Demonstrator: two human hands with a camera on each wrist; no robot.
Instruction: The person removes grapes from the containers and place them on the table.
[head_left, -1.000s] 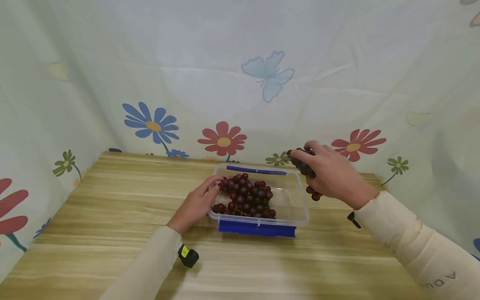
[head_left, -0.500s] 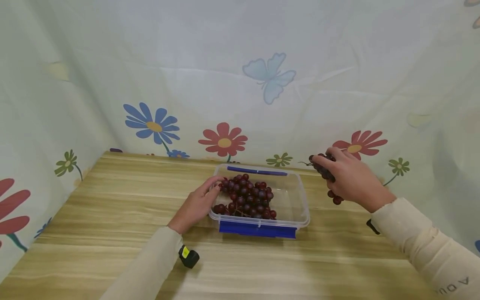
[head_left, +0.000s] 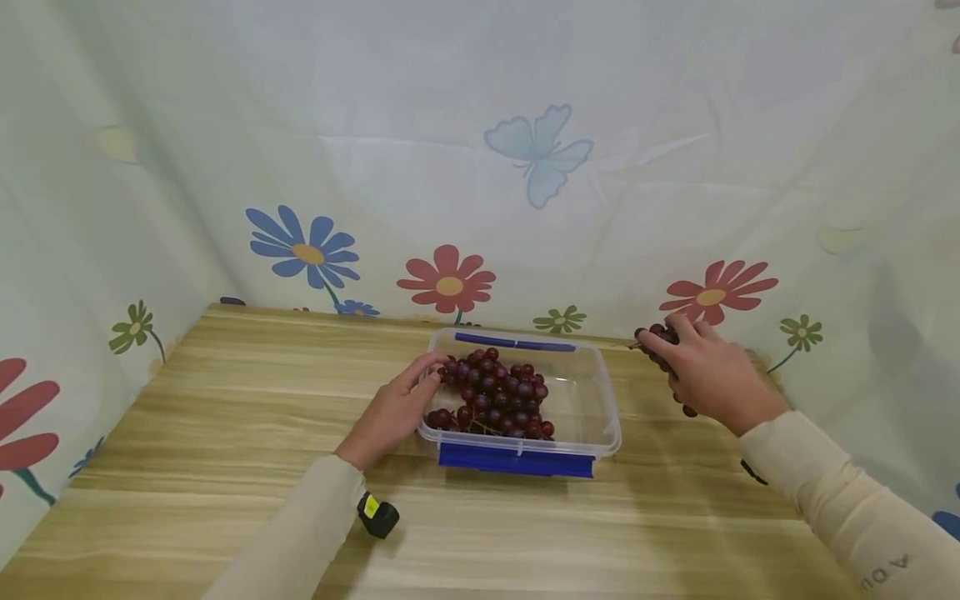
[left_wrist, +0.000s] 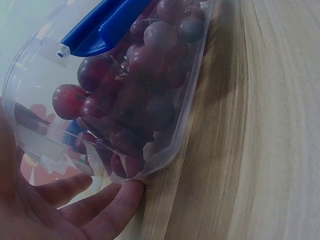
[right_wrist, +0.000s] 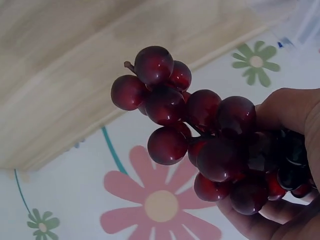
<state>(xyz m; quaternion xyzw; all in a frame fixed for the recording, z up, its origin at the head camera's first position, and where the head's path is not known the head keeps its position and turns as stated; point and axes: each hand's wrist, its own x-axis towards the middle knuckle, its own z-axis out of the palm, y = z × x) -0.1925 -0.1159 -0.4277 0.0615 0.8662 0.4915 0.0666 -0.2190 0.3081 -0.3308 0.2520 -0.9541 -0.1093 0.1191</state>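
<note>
A clear plastic food container (head_left: 600, 425) with blue clip flaps stands on the wooden table, its lid off. Inside it, toward the left, lies a bunch of dark red grapes (head_left: 498, 392). My left hand (head_left: 392, 412) holds the container's left end; in the left wrist view its fingertips (left_wrist: 129, 195) touch the lower outside edge. To the right of the container, near the table's back edge, my right hand (head_left: 720, 379) grips a second bunch of grapes (right_wrist: 215, 155). That bunch's loose end sticks out past the fingers, while the rest is covered by the palm.
A light wood-grain table (head_left: 247, 400) carries the container. Behind and at both sides hangs a white curtain (head_left: 375, 167) printed with flowers and a butterfly. The front blue clip flap (head_left: 516, 460) hangs outward. A small dark blue object (head_left: 232, 300) shows at the back left corner.
My right hand has carried its bunch of grapes rightward, away from above the container's right side, then lower toward the table. The left hand and the container have stayed put.
</note>
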